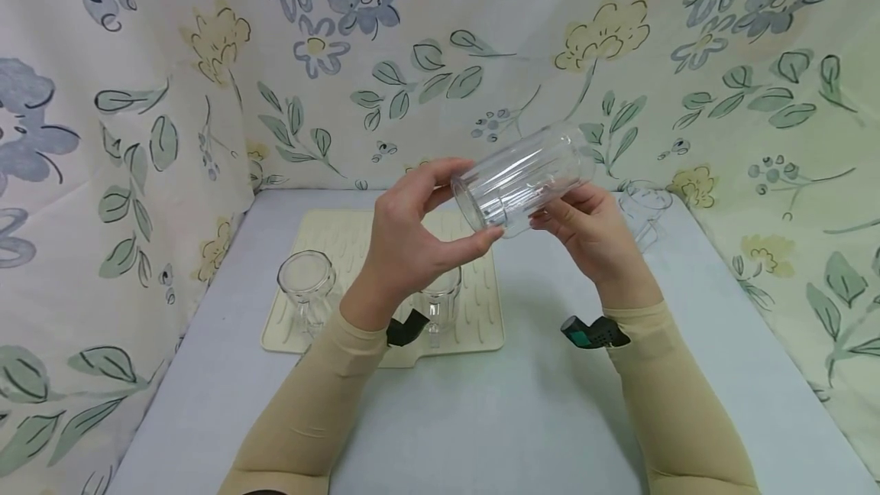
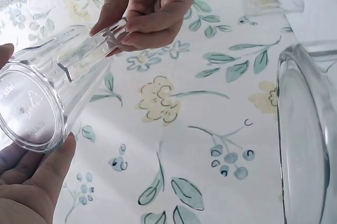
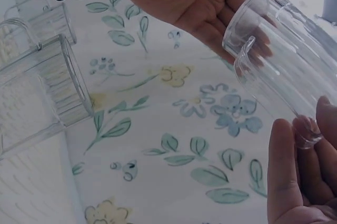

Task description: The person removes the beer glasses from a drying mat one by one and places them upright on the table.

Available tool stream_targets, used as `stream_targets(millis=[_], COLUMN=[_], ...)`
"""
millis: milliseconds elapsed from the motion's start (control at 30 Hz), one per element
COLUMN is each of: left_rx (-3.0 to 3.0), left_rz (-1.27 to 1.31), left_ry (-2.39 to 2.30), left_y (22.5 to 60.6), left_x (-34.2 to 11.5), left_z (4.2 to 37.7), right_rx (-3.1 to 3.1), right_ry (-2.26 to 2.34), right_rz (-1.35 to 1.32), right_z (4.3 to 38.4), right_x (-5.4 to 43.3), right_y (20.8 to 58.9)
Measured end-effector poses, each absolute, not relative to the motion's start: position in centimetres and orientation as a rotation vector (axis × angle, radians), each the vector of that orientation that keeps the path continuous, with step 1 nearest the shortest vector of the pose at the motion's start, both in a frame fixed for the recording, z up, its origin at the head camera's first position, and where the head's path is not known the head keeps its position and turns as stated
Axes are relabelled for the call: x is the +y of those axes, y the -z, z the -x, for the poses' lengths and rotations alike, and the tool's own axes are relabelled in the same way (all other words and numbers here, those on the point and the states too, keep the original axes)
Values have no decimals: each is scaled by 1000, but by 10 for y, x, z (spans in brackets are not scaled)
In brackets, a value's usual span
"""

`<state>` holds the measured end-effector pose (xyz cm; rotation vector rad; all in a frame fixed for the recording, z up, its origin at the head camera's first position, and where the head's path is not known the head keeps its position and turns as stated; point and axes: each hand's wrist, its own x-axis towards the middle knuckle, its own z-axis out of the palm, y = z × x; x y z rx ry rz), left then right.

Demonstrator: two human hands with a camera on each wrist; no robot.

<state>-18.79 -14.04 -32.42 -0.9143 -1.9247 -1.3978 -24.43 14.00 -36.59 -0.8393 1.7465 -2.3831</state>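
A clear glass mug [image 1: 529, 166] is held tilted above the table, between both hands. My left hand [image 1: 412, 239] grips its base end, thumb below and fingers above. Embossed marks show on the round base [image 2: 29, 111] in the left wrist view. My right hand [image 1: 601, 239] pinches the mug's handle [image 3: 308, 137] from below, between thumb and fingers. Two more glass mugs stand on a cream drying mat [image 1: 474, 323]: a left one [image 1: 307, 277] and a right one [image 1: 445, 292], the latter partly hidden by the left hand and wrist.
Another clear glass mug [image 1: 645, 208] stands at the table's back right corner, partly behind the right hand. The white table [image 1: 495, 418] is closed in by a floral cloth [image 1: 440, 59] at the back and sides. Both forearms wear beige sleeves with wrist cameras.
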Motion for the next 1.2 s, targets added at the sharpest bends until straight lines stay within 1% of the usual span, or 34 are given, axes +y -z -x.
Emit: stream_targets(millis=[233,467,833,1200], left_rx=[-1950,-1999,-2083,-2019], left_rz=[933,950,919,829], left_ry=[1402,1375,1343,1310], left_y=[321,324,323,314], left_x=[-144,-148,-157,-178], left_z=[186,188,186,184], right_rx=[1722,1771,1797,2114], right_ry=[2408,2426,2417,2495], right_rz=[859,820,840,752], right_z=[240,232,225,224], right_x=[140,147,158,183], right_y=[359,352,346,343])
